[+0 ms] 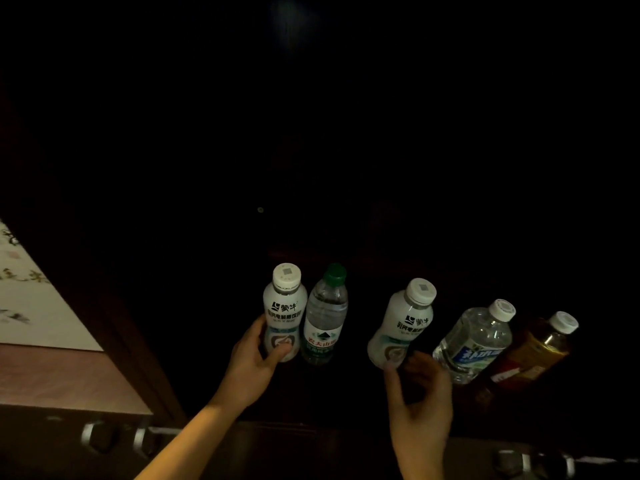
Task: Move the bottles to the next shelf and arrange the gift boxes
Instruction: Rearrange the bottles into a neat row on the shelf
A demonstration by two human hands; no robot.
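Note:
Several bottles stand in a row on a dark shelf. My left hand point(254, 358) grips the lower part of a white milk-drink bottle point(284, 311) at the left end. Beside it stands a clear water bottle with a green cap point(325, 317). A second white milk-drink bottle point(401, 323) stands further right; my right hand point(420, 393) is just below it with fingers loosely curled, fingertips near its base, and whether they touch it is unclear. To the right are a clear water bottle with a white cap point(476, 339) and an amber tea bottle point(535, 351). No gift boxes are visible.
The cabinet interior is very dark and its back and sides cannot be made out. A dark wooden post point(114, 327) borders the shelf on the left, with a pale painted panel point(31, 299) beyond it. Metal handles point(93, 436) show on the cabinet front below.

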